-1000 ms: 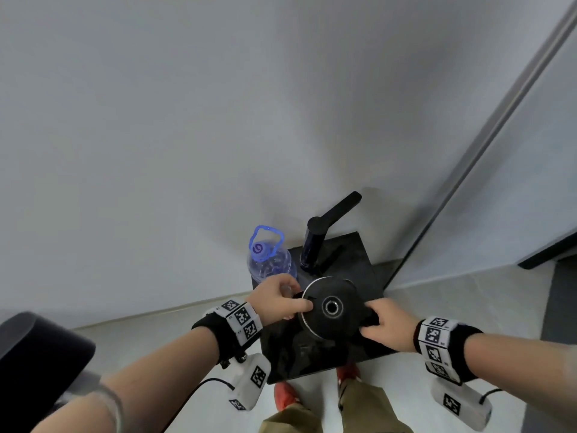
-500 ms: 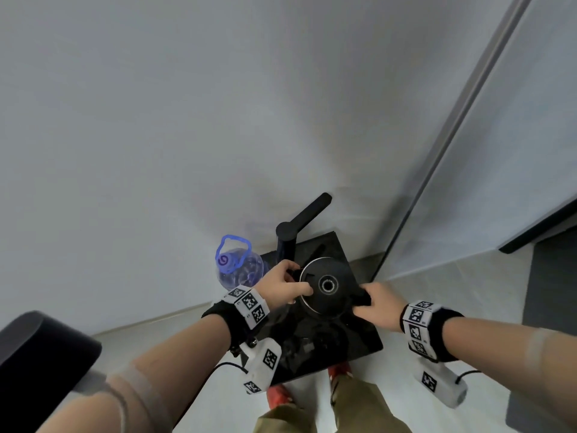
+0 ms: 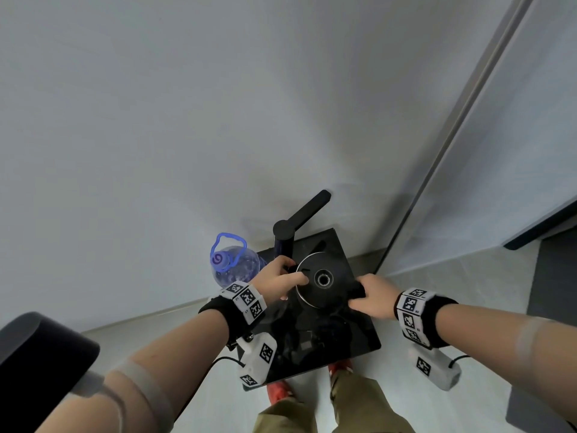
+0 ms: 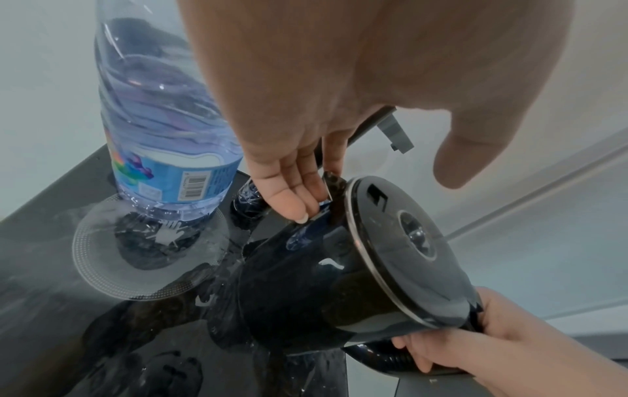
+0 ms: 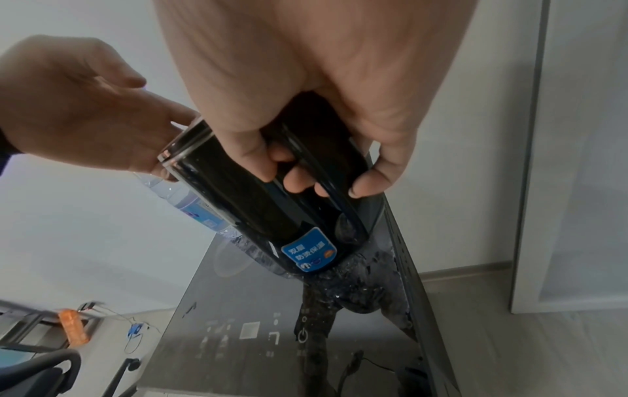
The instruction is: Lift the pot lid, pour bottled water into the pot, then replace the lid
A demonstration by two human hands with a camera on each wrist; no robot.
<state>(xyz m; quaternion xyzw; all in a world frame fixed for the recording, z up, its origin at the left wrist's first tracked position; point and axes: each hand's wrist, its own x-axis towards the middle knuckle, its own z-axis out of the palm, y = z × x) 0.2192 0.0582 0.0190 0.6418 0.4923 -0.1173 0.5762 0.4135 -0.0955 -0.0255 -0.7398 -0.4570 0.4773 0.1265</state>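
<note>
A black pot with a flat steel-rimmed lid stands on the black glass top. The lid sits shut on the pot. My left hand is at the pot's left side. Its straight fingers touch the spout just under the lid rim, and the thumb is raised above the lid. My right hand grips the pot's handle, fingers curled through it. A clear water bottle with a blue carry loop stands upright to the left of the pot, close behind my left hand.
A black swivel spout arm rises behind the pot, near the white wall. Touch controls mark the front of the glass top. A grey door frame runs down at the right. A dark rounded object sits at the lower left.
Both hands keep their places on the pot. Only the head view has shifted, so the pot sits slightly elsewhere in frame.
</note>
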